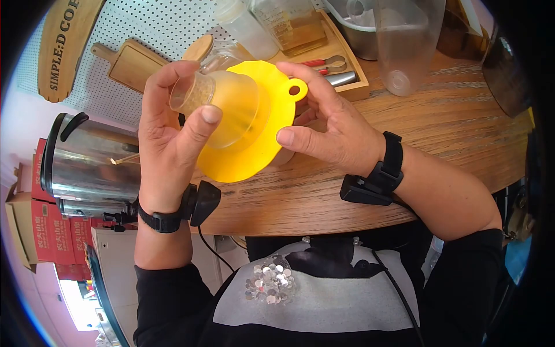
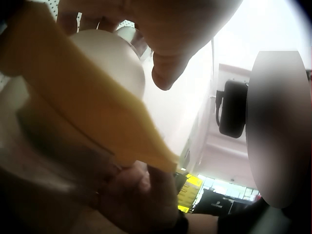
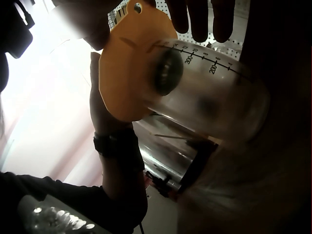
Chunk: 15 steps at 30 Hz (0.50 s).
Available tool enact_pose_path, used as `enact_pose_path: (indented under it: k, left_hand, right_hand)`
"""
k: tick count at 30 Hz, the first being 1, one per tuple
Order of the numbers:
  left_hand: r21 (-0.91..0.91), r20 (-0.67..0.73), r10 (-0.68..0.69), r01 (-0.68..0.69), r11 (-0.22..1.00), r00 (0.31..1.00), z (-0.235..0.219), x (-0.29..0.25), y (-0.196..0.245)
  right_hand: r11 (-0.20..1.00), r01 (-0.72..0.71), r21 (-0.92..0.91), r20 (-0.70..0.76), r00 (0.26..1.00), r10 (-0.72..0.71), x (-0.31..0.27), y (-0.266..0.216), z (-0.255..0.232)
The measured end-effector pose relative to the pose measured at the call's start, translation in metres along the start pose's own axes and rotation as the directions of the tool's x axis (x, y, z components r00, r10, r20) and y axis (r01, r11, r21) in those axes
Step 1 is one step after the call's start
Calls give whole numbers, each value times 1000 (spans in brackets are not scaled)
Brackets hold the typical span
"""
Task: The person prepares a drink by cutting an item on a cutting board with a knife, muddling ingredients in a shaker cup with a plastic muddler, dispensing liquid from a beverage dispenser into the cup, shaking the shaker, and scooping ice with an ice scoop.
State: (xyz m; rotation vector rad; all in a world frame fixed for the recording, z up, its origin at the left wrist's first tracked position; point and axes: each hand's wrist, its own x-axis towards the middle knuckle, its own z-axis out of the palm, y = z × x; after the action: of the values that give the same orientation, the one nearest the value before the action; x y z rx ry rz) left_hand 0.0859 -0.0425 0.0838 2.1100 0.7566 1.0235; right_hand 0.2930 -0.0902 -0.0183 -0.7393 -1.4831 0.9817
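Brown wood grain ran across the desk (image 1: 439,133), broad beneath both of the person's hands. A steel container (image 1: 98,168) stood off to the left, and a shallow wooden tray (image 1: 351,89) sat at the back, holding a bottle of amber liquid (image 1: 300,34) and red-handled tongs (image 1: 315,63). Just right of the tray was a tall clear jug (image 1: 399,52).

Above the desk, the yellow disc (image 1: 269,136) was held up at a tilt between the hands. The right hand (image 1: 341,133) had it by the edge, thumb and forefinger well parted on either side of its looped tab (image 1: 297,90). Against one face lay a clear measuring cup (image 3: 219,92) with black markings; against the other, a clear domed piece (image 1: 237,104). The left hand (image 1: 167,139) had its fingers partly open, curved round the dome's narrow end.
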Motion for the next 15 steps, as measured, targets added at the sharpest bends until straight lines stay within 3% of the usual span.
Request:
enact_pose_path:
  k: [2, 6, 8, 12, 14, 15]
  left_hand:
    - [223, 12, 50, -52, 974, 999, 0, 2, 4]
    - [197, 84, -5, -12, 980, 996, -5, 8, 19]
    - [127, 256, -83, 52, 990, 963, -15, 15, 23]
    - [99, 369, -58, 23, 995, 928, -24, 25, 25]
    - [93, 471, -49, 5, 996, 881, -29, 31, 24]
    - [92, 464, -45, 3, 996, 884, -28, 31, 24]
  right_hand:
    - [999, 31, -17, -8, 999, -32, -1, -1, -1]
    - [998, 63, 16, -25, 998, -63, -2, -6, 2]
    - [991, 57, 123, -31, 998, -53, -3, -9, 5]
    - [983, 26, 180, -32, 999, -20, 2, -13, 4]
    - [929, -209, 305, 69, 978, 197, 8, -22, -4]
    - [931, -208, 299, 75, 978, 195, 13, -27, -8]
